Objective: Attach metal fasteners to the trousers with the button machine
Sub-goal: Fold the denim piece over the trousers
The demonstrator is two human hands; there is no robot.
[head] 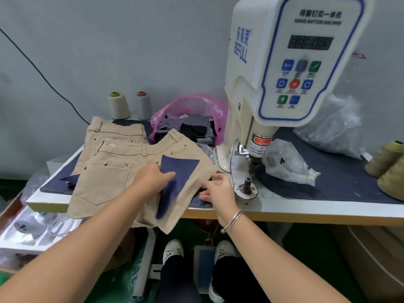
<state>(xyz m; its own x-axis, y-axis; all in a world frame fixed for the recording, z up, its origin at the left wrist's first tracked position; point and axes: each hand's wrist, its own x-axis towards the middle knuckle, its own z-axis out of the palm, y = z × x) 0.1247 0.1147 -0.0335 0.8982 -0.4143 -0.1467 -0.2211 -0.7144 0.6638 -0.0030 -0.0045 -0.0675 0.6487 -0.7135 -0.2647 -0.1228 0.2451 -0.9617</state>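
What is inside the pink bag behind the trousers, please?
The pink bag holds dark grey and black fabric scraps. The trousers cover its bottom, so anything deeper stays hidden.

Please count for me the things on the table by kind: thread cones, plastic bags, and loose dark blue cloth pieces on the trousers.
Thread cones: 4 (cream cone, grey cone, olive cone, second olive cone)
Plastic bags: 3 (pink bag, clear bag, second clear bag)
Dark blue cloth pieces: 1 (blue piece)
Total: 8

Two thread cones (119, 106) stand by the wall; a pink bag (196, 106) holds dark fabric scraps (192, 127).
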